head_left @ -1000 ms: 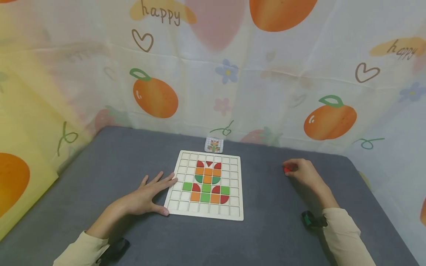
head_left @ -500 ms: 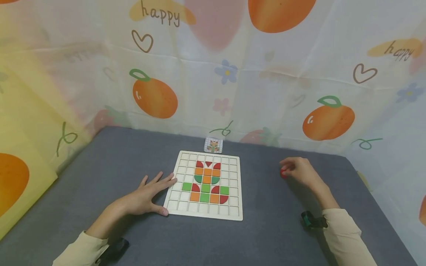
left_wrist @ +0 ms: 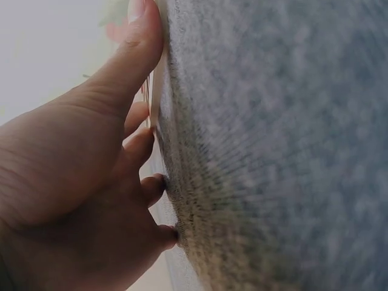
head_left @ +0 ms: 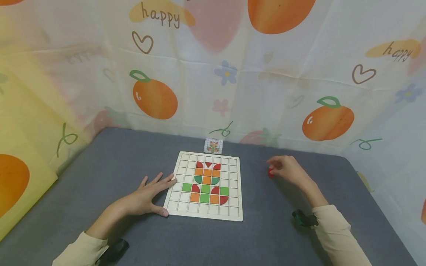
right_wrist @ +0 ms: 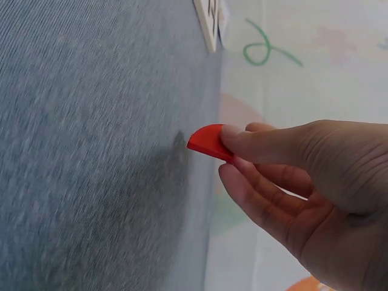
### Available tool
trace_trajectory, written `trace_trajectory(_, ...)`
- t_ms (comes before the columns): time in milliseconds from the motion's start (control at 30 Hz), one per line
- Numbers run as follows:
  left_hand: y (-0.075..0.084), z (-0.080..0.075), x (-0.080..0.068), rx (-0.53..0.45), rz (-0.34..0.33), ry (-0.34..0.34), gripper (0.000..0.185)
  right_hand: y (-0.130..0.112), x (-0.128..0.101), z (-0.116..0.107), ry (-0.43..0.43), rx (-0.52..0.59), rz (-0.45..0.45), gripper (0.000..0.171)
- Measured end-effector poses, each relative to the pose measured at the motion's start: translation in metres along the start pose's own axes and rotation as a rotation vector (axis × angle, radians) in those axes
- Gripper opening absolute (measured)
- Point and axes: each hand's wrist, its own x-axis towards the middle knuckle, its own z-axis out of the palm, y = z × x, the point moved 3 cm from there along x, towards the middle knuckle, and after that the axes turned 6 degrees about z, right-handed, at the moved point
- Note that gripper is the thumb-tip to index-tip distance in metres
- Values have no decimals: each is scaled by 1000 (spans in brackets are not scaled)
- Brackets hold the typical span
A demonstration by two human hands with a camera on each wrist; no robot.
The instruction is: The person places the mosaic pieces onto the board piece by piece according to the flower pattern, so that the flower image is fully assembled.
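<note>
Between thumb and fingers, my right hand (head_left: 288, 170) pinches a red quarter-circle tile (right_wrist: 209, 140), held to the right of the board. My left hand (head_left: 141, 197) lies spread at the board's left edge, with its thumb at the near corner and fingertips on the rim. The white grid board (head_left: 234, 212) carries a pattern of red, orange and green tiles. Among them are an orange square (head_left: 207, 173), a light green square (head_left: 205, 198) and a red quarter-circle tile (head_left: 224, 200) at the lower right of the pattern.
Behind the board, a small card (head_left: 213, 146) with a printed tile pattern lies on the grey tabletop (head_left: 266, 236). A printed cloth (head_left: 266, 85) hangs along the back of the table. Dark wrist devices sit at both sleeves.
My right hand has moved left toward the board, carrying the red tile. The left hand and the board stay in place.
</note>
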Motion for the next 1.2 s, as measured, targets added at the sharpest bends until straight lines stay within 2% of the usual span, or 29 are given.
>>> trace_trajectory(200,1,-2,1,11,-9,-6,106,-20,4,3,-7,20,-73,31)
trace_trajectory(700,2,-4,3,46,-16,-12,107,-70,8,26,-68,41,-148,32)
trace_trajectory(1033,4,-6,4,60,8,-26,106,-87,11,40,-105,109,-185,30)
trace_trajectory(1200,4,-3,2,51,16,-25,106,-97,12,50,-152,101,-211,28)
